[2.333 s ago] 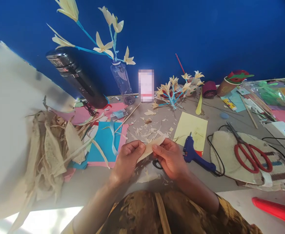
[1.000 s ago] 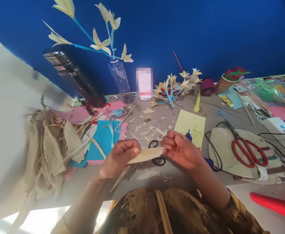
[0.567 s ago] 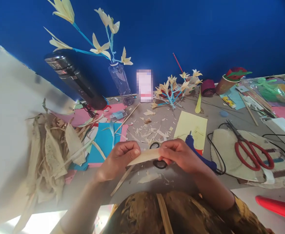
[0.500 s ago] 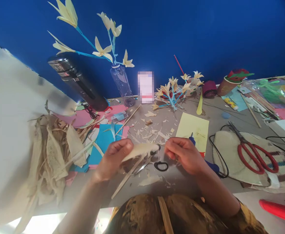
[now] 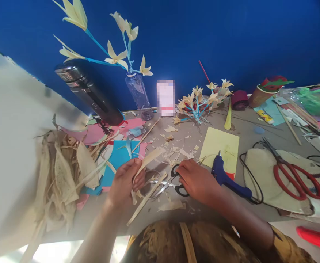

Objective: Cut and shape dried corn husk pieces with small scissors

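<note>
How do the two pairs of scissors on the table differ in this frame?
The black-handled scissors are the smaller pair, lying on the bare table among husk scraps; the red-handled scissors are larger and rest on a woven mat. The right hand is on the black pair's handles, while no hand is near the red pair. Both lie flat. The left hand holds a husk strip.
</note>
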Tool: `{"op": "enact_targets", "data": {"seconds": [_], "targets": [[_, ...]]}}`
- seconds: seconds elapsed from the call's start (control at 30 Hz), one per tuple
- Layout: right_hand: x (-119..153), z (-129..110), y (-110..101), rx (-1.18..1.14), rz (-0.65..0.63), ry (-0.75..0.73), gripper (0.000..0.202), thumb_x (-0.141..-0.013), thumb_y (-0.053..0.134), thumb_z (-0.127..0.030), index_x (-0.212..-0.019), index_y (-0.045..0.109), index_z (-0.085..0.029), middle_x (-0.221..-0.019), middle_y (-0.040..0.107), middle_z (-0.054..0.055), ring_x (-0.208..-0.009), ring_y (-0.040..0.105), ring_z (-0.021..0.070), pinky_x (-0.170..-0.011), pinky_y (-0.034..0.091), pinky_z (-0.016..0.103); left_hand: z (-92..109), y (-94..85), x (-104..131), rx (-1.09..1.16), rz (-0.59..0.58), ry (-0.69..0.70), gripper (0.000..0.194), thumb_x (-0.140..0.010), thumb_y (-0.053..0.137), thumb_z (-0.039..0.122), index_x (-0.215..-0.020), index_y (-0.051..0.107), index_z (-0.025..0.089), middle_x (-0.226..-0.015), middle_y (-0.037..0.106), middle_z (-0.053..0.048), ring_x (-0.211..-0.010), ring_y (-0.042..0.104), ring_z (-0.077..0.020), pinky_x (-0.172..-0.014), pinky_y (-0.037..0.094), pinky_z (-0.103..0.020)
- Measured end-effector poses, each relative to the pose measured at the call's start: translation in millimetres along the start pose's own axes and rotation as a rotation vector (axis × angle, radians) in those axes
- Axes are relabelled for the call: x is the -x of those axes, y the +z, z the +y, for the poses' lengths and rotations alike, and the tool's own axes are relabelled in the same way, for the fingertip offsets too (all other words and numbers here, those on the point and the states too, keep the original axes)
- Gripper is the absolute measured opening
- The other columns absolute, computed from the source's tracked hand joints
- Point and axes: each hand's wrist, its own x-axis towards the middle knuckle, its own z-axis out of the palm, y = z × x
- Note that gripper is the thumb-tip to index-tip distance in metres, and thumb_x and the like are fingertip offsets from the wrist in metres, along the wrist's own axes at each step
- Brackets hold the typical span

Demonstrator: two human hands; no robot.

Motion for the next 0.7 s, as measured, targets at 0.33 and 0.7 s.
{"op": "enact_targets", "data": {"seconds": [0.33, 0.7], "targets": [[32.0, 7.8, -5.9, 0.127, 0.164, 0.087, 0.023, -0.092, 0.048, -0.012, -0.097, 0.069, -0.019, -0.095, 0.071, 0.011, -0.091, 0.062, 0.0275, -0.071, 0.043, 0.035, 1.1, -2.2, 5.2, -0.13, 0.032, 0.128, 0.046, -0.088, 0.062, 0.052, -0.061, 0.044, 0.019, -0.045, 0.034, 0.009, -0.039, 0.027, -0.0051, -0.039, 0.022, -0.019], [66.2, 15.4, 1.2, -1.212, -0.033, 0.32, 0.042, -0.088, 0.062, -0.053, -0.113, 0.067, -0.02, -0.102, 0.07, 0.009, -0.084, 0.063, 0.0225, -0.067, 0.047, 0.029, 12.9, -16.9, 5.6, -0.277, -0.057, 0.223, 0.032, -0.081, 0.072, 0.046, -0.075, 0.056, 0.019, -0.058, 0.043, 0.006, -0.048, 0.035, -0.0068, -0.044, 0.024, -0.021]]}}
